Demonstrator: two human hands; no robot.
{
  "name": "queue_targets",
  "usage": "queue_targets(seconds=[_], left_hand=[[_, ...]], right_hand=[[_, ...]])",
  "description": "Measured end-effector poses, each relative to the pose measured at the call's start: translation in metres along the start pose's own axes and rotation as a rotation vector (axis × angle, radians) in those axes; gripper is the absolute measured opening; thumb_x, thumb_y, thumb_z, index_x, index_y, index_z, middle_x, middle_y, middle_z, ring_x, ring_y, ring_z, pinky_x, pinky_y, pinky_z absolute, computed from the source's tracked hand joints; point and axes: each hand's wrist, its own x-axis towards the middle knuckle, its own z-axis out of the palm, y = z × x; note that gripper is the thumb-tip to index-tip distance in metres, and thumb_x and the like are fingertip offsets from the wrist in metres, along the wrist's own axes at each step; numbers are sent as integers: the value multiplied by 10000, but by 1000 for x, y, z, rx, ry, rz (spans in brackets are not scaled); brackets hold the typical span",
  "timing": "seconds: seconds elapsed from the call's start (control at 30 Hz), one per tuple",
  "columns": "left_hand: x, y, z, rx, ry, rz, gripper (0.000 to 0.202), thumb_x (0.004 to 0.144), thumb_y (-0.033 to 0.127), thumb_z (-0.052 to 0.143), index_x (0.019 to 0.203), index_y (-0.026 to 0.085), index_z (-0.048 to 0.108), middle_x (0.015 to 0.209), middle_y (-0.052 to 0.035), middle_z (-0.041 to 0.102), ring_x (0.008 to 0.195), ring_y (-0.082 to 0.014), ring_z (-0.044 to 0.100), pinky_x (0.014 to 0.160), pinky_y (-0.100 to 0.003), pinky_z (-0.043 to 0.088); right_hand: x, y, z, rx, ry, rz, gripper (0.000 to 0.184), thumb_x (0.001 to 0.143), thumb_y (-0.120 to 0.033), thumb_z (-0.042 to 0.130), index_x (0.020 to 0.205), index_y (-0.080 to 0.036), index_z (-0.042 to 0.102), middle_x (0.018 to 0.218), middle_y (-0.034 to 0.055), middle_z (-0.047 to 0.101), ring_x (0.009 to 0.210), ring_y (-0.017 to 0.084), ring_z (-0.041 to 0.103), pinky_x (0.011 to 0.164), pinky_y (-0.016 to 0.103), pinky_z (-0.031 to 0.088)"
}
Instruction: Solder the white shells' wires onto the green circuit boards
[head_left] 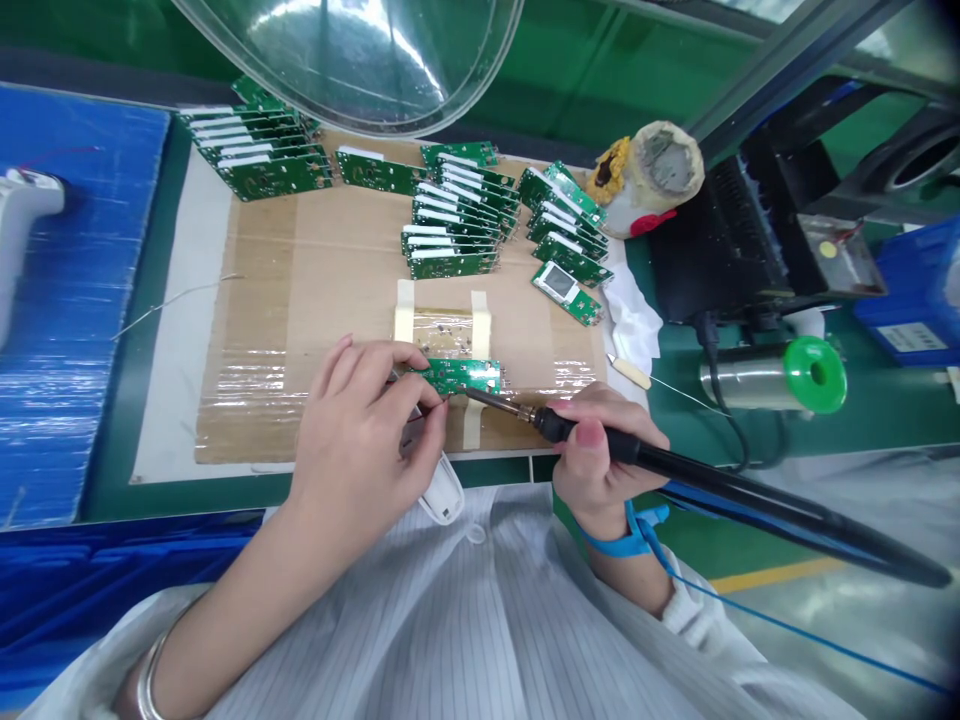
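Plainly two hands [367,425] [594,472] — one soldering iron [712,483]

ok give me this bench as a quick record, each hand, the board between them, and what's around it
left hand: fingertips together at the board's near edge; anything pinched is too small to tell
right hand: holds a soldering iron, its tip at the board's near edge
board: green, between the hands
white case: partly hidden under the left hand
behind: rows of green boards on cardboard
far right: spool with a green end
right wrist: blue strap
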Motion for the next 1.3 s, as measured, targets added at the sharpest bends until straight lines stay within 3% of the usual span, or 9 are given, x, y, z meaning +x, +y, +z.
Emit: queue_targets(seconds=[0.47,0.77,0.87,0.97,1.07,1.13,1.23,1.3], left_hand=[[0,0,0,0,4,1,133,1044,186,636,925,190,694,1163,-122,737,1093,-321,741,1182,-667,501],[0,1,0,-19,-13,-10,123,1044,188,637,935,193,694,1168,-125,728,1107,-333,736,1195,-683,488],[-1,2,-3,-15,-17,-17,112,1045,198,644,940,217,679,1171,-107,720,1123,-328,733,1211,-674,480],[-6,2,-12,15,-27,-32,48,1037,205,676,1059,247,684,1306,-119,702,1293,-371,683,1220,-649,472],[-13,1,-22,0,6,-64,256,1037,198,689,1282,263,656,1442,-141,659,1411,-386,614,1194,-605,501],[-16,-2,-27,-147,-21,-94,299,1072,163,613,1346,282,631,1414,-113,674,1367,-312,656,1144,-516,563],[-11,-18,-37,-462,-135,-111,317,1102,110,517,1274,328,669,1307,-34,741,1301,-207,724,1063,-378,638],[0,-43,-53,-570,-205,-91,285,1090,122,556,1194,331,720,1238,-4,787,1269,-208,756,1040,-371,663]], right_hand=[[-1,-2,-3,-65,-56,-48,200,1095,-364,664,959,-285,787,699,-19,764,520,155,630,482,332,505],[0,-5,-5,-39,-29,63,244,1110,-435,630,961,-307,773,672,-2,746,537,193,676,497,365,550],[-1,-6,-7,-59,-64,102,247,1114,-495,631,1027,-313,772,758,18,789,534,195,690,511,383,592],[5,-6,-13,-85,-118,166,197,1126,-448,636,1214,-315,751,833,6,811,520,170,703,549,366,637],[22,5,-23,-120,-145,186,232,1121,-327,659,1349,-315,698,1030,21,862,782,209,845,810,409,731],[37,19,-31,-156,-186,173,360,1083,-290,721,1435,-321,652,1304,60,840,1054,252,867,977,442,731],[58,46,-39,-291,-264,76,572,1004,-273,827,1527,-321,603,1491,87,760,1303,291,800,1120,442,685],[69,60,-41,-392,-316,25,581,992,-266,834,1529,-302,614,1496,96,754,1298,289,801,1113,419,681]])
